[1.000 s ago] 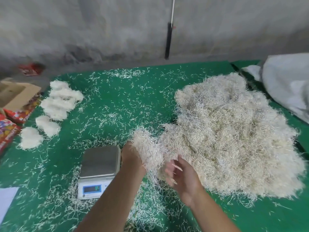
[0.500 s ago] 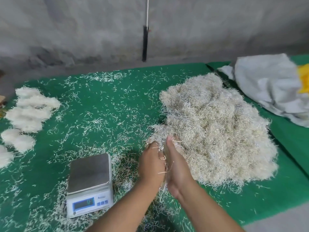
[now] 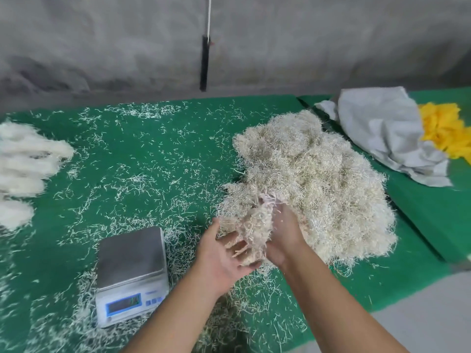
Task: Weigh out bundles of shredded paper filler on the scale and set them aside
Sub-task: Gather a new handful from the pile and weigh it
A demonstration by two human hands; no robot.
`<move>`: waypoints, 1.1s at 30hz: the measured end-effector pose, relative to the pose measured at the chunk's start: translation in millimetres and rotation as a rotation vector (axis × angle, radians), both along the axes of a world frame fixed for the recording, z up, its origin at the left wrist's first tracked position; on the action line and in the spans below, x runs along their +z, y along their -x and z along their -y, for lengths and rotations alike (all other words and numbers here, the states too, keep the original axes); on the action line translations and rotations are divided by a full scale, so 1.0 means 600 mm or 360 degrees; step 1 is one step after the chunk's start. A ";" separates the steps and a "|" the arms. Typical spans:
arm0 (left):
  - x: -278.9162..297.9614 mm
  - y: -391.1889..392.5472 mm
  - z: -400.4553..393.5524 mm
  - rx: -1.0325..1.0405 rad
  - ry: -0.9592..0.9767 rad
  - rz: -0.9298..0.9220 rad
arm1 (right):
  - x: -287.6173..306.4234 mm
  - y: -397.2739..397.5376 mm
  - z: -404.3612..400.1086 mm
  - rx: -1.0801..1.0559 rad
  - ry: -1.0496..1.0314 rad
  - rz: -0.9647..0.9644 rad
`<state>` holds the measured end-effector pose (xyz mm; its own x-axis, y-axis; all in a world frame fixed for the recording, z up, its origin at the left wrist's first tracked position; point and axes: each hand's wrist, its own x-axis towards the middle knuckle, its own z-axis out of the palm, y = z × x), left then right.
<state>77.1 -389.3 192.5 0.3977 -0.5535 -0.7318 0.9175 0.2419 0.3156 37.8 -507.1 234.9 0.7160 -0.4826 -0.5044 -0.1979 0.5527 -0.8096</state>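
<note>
Both hands are cupping a clump [image 3: 251, 231] at the pile's [image 3: 318, 184] 7 o'clock edge: left hand [image 3: 224, 253] fingers spread underneath, right hand [image 3: 283, 233] curled around it. Strands will probably snag and shed before reaching the scale [image 3: 131, 253] at 9 o'clock.

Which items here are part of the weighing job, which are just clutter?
Job: shredded paper pile; clump between left hand and right hand; scale; finished bundles.
Clutter: grey cloth; yellow material; hanging black rod.
</note>
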 end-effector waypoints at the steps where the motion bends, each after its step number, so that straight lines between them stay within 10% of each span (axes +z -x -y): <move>1: 0.005 0.001 -0.009 -0.0066 0.0149 -0.0138 | 0.008 0.001 -0.028 0.0154 0.0138 -0.0001; 4: 0.015 -0.004 -0.043 0.0078 0.0216 -0.0256 | -0.013 0.011 -0.086 0.0551 0.1197 -0.0378; 8: 0.001 -0.015 -0.076 -0.0017 -0.0095 0.0323 | -0.067 0.041 -0.089 0.1002 0.2178 -0.0558; 13: -0.044 0.003 -0.089 -0.0074 -0.0563 0.0765 | -0.115 0.064 -0.140 0.0834 0.1416 -0.0584; 19: -0.069 0.035 -0.088 -0.0350 -0.0888 0.1818 | -0.122 0.136 -0.136 0.0047 -0.0532 0.0069; 24: -0.093 0.100 -0.078 -0.0855 -0.1035 0.2758 | -0.136 0.153 -0.165 -0.0155 -0.0669 0.0182; 33: -0.095 0.127 -0.151 -0.1067 -0.0749 0.2295 | -0.194 0.144 -0.226 -0.0388 -0.0445 0.0110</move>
<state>1.1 -298.6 135.3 0.6508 -0.7463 -0.1393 -0.2800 -0.4065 0.8697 -48.6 -371.4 118.7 0.6339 -0.4936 -0.5955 0.0168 0.7785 -0.6274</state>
